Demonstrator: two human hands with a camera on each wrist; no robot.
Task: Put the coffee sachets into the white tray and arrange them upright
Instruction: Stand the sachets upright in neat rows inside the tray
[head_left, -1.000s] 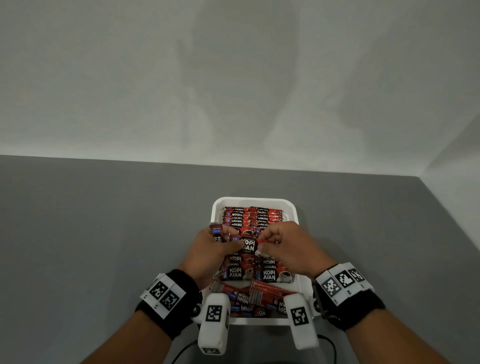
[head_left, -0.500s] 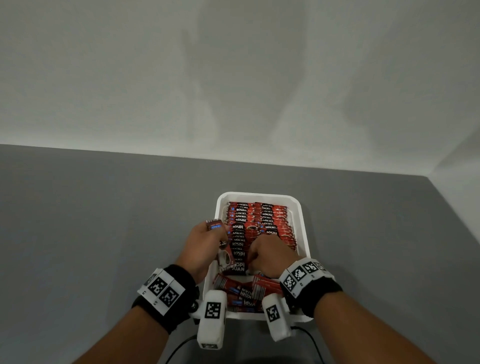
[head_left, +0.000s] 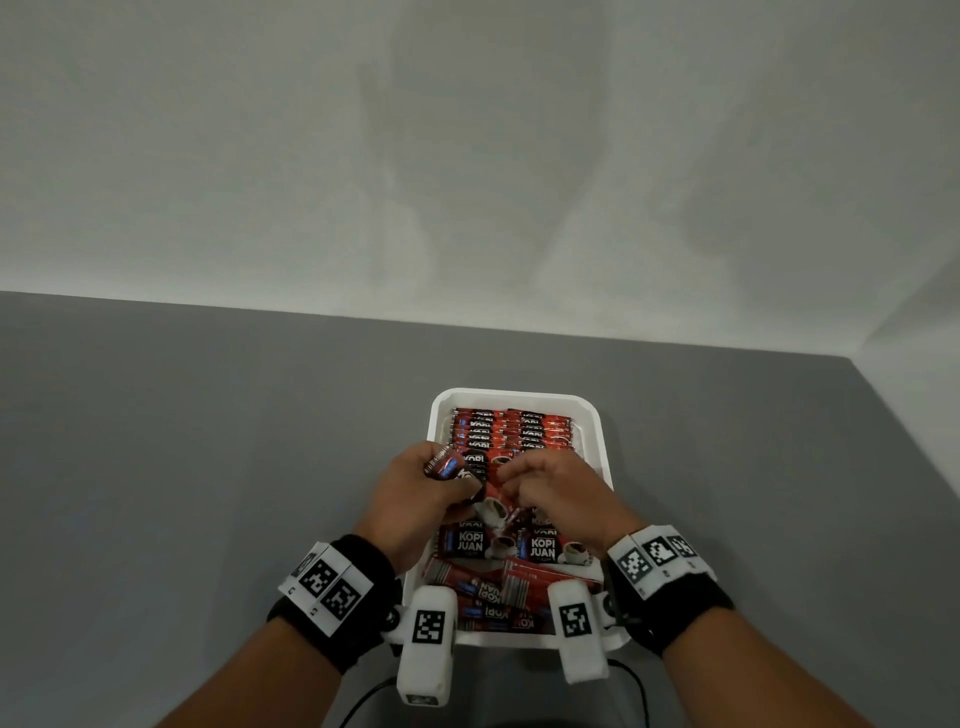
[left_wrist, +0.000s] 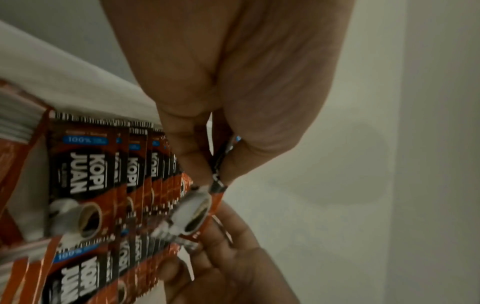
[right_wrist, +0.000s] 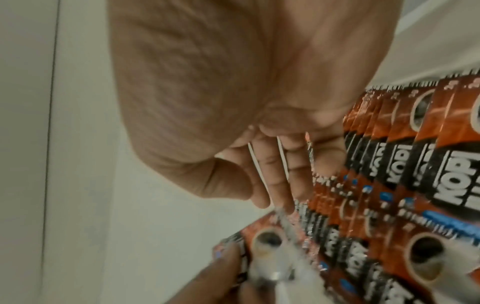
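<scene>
My left hand (head_left: 415, 493) pinches one red-and-black foil coffee sachet (head_left: 443, 464) between thumb and curled fingers; in the left wrist view its thin edge (left_wrist: 217, 176) runs down between my fingertips, and a coffee cup is printed on its lower end. My right hand (head_left: 558, 493) sits just beside the left, over the middle of the white rectangular plastic tray (head_left: 602, 452). Its fingers curl down into the packed sachets, and in the right wrist view the fingertips (right_wrist: 298, 181) press against the sachet edges. I cannot tell whether that grip actually holds one or only touches the row.

The tray stands on the grey bench (head_left: 208, 441), close to its near edge and in front of me. Its far half is filled with two rows of upright sachets (head_left: 511, 426), standing tight one behind another. Nearer to me, two front sachets (head_left: 514, 545) face me with their KOPI JUAN labels readable. At the near end of the tray, a few loose sachets (head_left: 498, 587) lie flat and overlap one another at angles.

Black wrist straps carry white marker tags, and a white camera block (head_left: 428, 642) hangs under each wrist. A pale wall (head_left: 467, 156) rises behind the bench.
</scene>
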